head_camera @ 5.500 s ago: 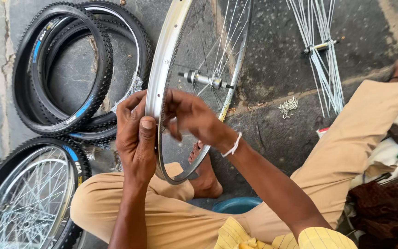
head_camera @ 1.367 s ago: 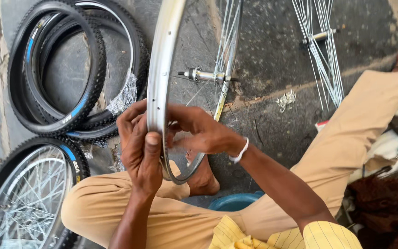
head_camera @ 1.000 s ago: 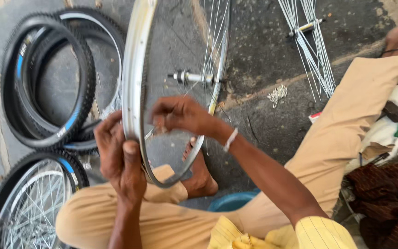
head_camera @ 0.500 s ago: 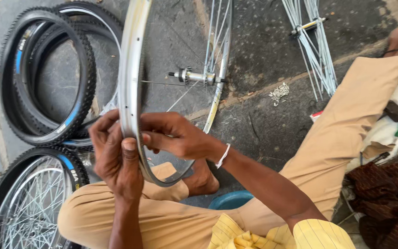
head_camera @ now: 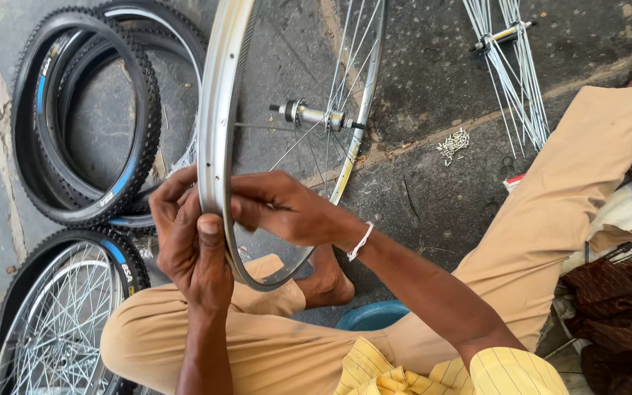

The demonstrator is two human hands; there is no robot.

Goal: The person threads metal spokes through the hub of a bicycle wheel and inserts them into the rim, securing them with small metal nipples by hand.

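A silver bicycle rim (head_camera: 217, 110) stands on edge in front of me, with a hub (head_camera: 314, 115) at its centre and several thin spokes (head_camera: 345, 58) running out to it. My left hand (head_camera: 188, 245) grips the rim's outer edge, thumb pressed on the metal. My right hand (head_camera: 279, 208) reaches in from the inner side, fingers pinched at the rim wall near a spoke end. Whatever small part the fingertips hold is hidden.
Two black tyres with blue stripes (head_camera: 85, 117) lie stacked at the left. A built wheel with tyre (head_camera: 60, 314) lies at the lower left. A second hub with loose spokes (head_camera: 510, 66) and a small pile of nipples (head_camera: 453, 144) lie on the stone floor. A blue bowl (head_camera: 374, 316) sits by my leg.
The rim has been turned a little between my hands, and my right hand has shifted lower along its inner side. The left hand keeps its hold on the outer edge.
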